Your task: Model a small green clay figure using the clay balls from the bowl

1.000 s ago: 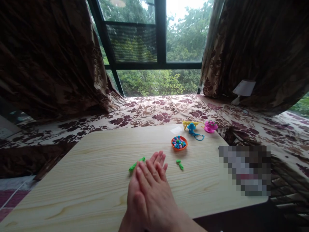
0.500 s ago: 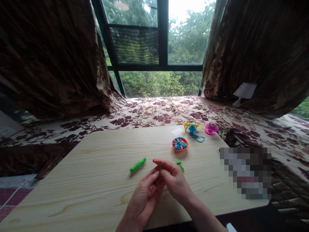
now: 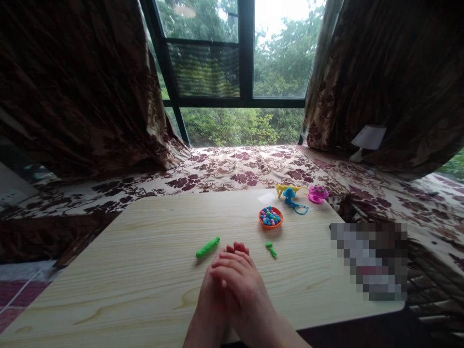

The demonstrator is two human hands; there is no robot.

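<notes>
Over the near part of the table, my right hand [image 3: 244,285] lies across my left hand [image 3: 209,297], palm against palm. Both hands are closed around the space between them. A small bit of green modelling clay showed between the fingertips half a second ago; the palms now cover it. Left of the hands lies a knobbly green clay roll [image 3: 208,247]. To their right is a smaller green clay piece [image 3: 271,250], narrow and bent. Farther back stands an orange clay bowl [image 3: 260,224] full of small blue, pink and green balls [image 3: 270,216].
At the table's back right are a yellow clay figure [image 3: 282,189], a blue mushroom-shaped piece [image 3: 289,195] with a loop, and a pink piece [image 3: 318,194] with green dots. The wooden table [image 3: 145,270] has a blurred patch at its right edge. A white lamp [image 3: 369,137] stands beyond.
My fingers had been pinching the green bit with the hands side by side. Now my right hand has turned over and lies flat across the left, covering it.
</notes>
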